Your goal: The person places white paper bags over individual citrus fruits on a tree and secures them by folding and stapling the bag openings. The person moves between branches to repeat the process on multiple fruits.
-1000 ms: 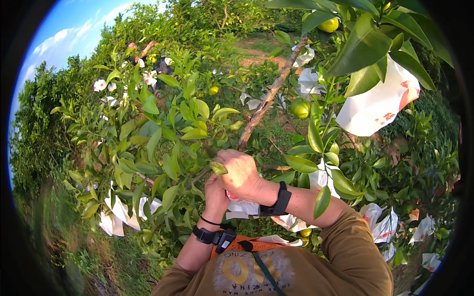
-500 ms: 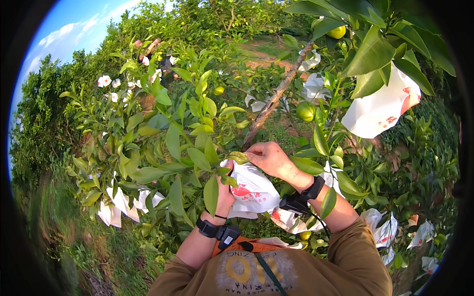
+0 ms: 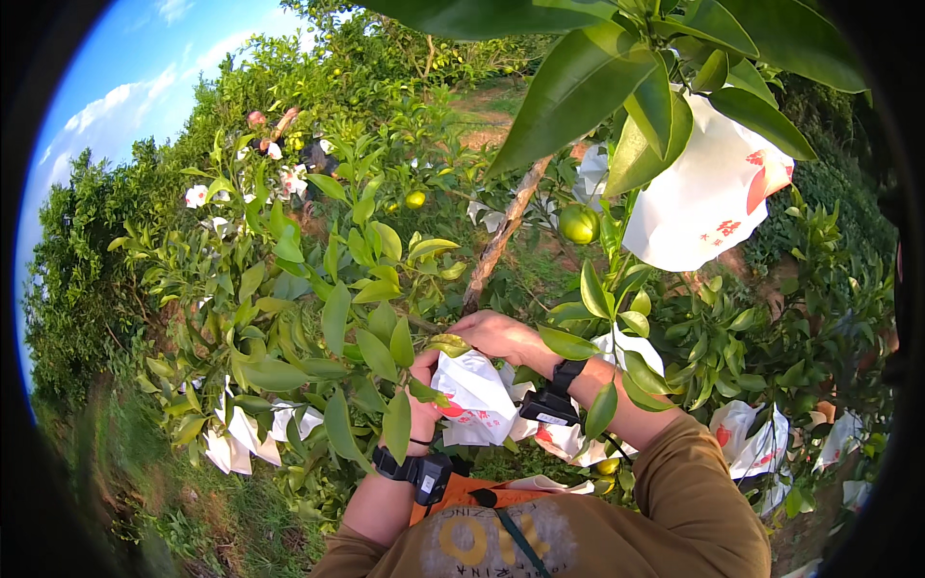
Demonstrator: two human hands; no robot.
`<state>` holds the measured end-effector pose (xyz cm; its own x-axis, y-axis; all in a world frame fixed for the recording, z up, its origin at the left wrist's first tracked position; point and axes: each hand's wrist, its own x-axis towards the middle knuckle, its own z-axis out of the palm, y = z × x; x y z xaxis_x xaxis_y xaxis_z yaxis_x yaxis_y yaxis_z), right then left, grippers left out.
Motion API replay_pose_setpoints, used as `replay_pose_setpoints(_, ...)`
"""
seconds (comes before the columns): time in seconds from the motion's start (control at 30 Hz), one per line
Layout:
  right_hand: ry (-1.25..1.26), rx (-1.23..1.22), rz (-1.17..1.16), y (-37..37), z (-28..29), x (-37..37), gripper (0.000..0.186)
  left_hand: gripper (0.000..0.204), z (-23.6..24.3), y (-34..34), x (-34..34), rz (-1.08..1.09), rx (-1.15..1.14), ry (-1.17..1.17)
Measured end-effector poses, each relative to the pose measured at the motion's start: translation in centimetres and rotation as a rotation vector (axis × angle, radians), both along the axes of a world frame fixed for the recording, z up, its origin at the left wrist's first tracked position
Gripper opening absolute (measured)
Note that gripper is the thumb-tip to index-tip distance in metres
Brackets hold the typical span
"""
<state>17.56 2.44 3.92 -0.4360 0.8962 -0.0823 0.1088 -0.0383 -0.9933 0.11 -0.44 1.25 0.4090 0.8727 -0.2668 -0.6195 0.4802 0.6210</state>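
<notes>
A white paper fruit bag [image 3: 478,393] with red print hangs among the citrus leaves in front of my chest. At its top edge, my right hand [image 3: 499,337] has its fingers bent and pinched by a yellowish leaf [image 3: 448,344]. My left hand [image 3: 422,397] grips the bag's upper left side; leaves cover part of its fingers. Whatever is inside the bag is hidden. Black bands with small boxes sit on both wrists.
A large bagged fruit [image 3: 708,193] hangs close at upper right beneath broad leaves. A bare green fruit [image 3: 579,223] is near a slanting branch [image 3: 506,236]. More white bags [image 3: 236,433] hang at left and lower right. Another person's arm [image 3: 285,122] shows among far foliage.
Both hands and the bag have shifted slightly left and lower in the picture, still together. The large bagged fruit at upper right appears closer and further left.
</notes>
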Motion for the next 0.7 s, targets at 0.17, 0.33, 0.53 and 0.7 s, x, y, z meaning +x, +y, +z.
replay_pose_setpoints(0.17,0.316,-0.348,0.103,0.7,-0.9,0.1,0.020,0.025,0.1,0.3,-0.2,0.021,-0.016,0.057)
replay_pose_setpoints(0.33,0.634,-0.560,0.190,0.6,-0.8,-0.2,0.012,0.024,0.1,0.2,-0.2,-0.018,0.068,0.023)
replay_pose_setpoints(0.53,0.704,-0.600,0.125,0.1,-1.0,-0.4,0.013,0.021,0.7,-0.1,0.1,0.057,-0.017,0.093)
replay_pose_setpoints(0.7,0.650,-0.520,0.106,0.2,-1.2,0.1,0.019,0.024,1.7,-1.0,0.7,0.121,-0.013,0.127)
